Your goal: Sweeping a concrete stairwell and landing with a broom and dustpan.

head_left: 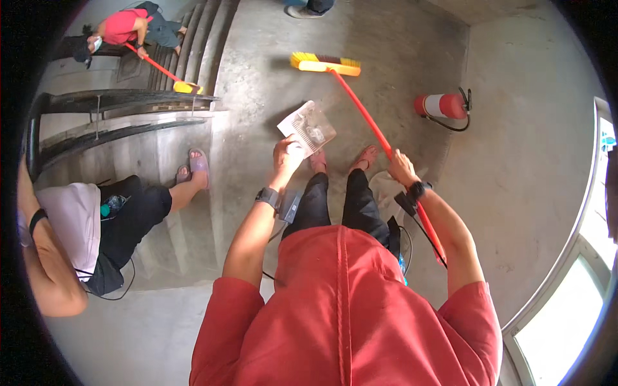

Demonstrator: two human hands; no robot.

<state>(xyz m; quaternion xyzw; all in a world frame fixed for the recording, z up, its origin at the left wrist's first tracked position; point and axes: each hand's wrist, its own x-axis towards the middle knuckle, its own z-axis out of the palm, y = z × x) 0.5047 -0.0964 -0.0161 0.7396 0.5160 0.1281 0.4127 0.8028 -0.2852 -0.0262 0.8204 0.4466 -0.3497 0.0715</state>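
Observation:
In my left hand (288, 157) is the handle end of a pale plastic dustpan (309, 124), held in front of my feet. Some grey debris and a whitish scrap lie in its pan. My right hand (401, 166) grips the red pole of a push broom (363, 113). The broom's orange-yellow head (329, 66), with yellow and dark bristles, is farther out over the concrete floor, apart from the dustpan. Its bristles look slightly blurred. The pole's lower end passes beside my right forearm.
A red fire extinguisher (442, 106) stands by the right wall. Stairs (205, 43) with a dark handrail (125, 99) are at the left. One person (128, 29) holds a broom there; another (140, 207) stands on the steps. A shoe (303, 12) shows at the top. A pale bag (386, 193) is near my right leg.

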